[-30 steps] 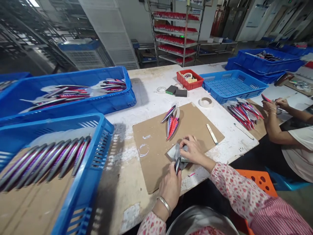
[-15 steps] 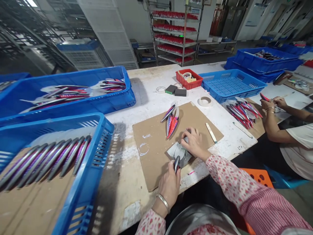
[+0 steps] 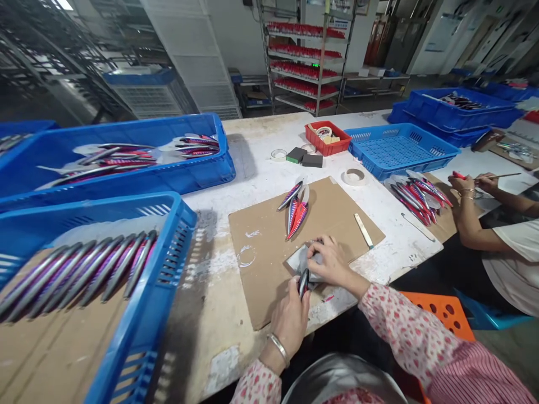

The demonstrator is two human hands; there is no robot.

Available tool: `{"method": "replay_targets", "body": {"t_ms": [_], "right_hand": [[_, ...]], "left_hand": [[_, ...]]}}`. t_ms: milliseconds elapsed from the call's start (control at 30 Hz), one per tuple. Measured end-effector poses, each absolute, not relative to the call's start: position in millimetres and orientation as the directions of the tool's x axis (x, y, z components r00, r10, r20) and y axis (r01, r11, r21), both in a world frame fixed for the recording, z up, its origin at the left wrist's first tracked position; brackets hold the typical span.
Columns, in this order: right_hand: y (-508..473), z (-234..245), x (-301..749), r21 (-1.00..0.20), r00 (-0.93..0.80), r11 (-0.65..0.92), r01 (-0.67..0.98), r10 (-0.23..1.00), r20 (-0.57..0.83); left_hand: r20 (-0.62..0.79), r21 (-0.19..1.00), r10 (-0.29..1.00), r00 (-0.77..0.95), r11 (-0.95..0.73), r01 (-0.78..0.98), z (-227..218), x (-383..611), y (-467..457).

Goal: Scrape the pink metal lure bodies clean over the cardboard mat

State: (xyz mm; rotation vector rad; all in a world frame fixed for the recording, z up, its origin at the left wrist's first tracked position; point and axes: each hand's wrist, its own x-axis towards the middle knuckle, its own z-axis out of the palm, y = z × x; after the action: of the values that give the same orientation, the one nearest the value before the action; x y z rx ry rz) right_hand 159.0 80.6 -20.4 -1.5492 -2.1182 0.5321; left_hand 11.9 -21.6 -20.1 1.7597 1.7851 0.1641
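My left hand (image 3: 289, 311) is closed around a dark-backed fishing lure (image 3: 304, 280) near the front of the brown cardboard sheet (image 3: 261, 280). The lure's far end points at a flat grey sheet (image 3: 296, 259) lying on the cardboard. Bent over that sheet, my right hand (image 3: 330, 261) pinches a small grey piece (image 3: 316, 258), its material unclear, close to the lure's tip. My fingers partly hide both. Farther up the cardboard lie 3 lures (image 3: 298, 216), purple, silver and red. A pale flat stick (image 3: 363, 230) rests at the cardboard's right side.
Blue crates (image 3: 174, 241) with rows of lures stand left. Behind the cardboard are dark sanding blocks (image 3: 312, 161), a tape roll (image 3: 354, 177), a red tray (image 3: 328, 147) and a blue basket (image 3: 400, 163). At right a co-worker's hands (image 3: 465, 185) work beside a lure pile (image 3: 416, 196).
My right hand has moved slightly left and toward me with the grey piece, nearer the lure. My left hand stays almost in place. The view has shifted slightly.
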Motion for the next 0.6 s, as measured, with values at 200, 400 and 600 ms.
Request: {"method": "replay_targets", "body": {"t_ms": [200, 400, 600], "right_hand": [[82, -17, 159, -0.519, -0.206, 0.247, 0.818, 0.969, 0.135], [90, -20, 158, -0.540, -0.175, 0.215, 0.813, 0.977, 0.125], [76, -24, 156, -0.558, -0.292, 0.336, 0.758, 0.941, 0.170]], "left_hand": [[-0.313, 0.507, 0.947, 0.076, 0.098, 0.856, -25, 9, -23], [-0.288, 0.537, 0.953, 0.094, 0.080, 0.840, -25, 7, -22], [-0.282, 0.547, 0.955, 0.090, 0.083, 0.833, -29, 7, -22]]}}
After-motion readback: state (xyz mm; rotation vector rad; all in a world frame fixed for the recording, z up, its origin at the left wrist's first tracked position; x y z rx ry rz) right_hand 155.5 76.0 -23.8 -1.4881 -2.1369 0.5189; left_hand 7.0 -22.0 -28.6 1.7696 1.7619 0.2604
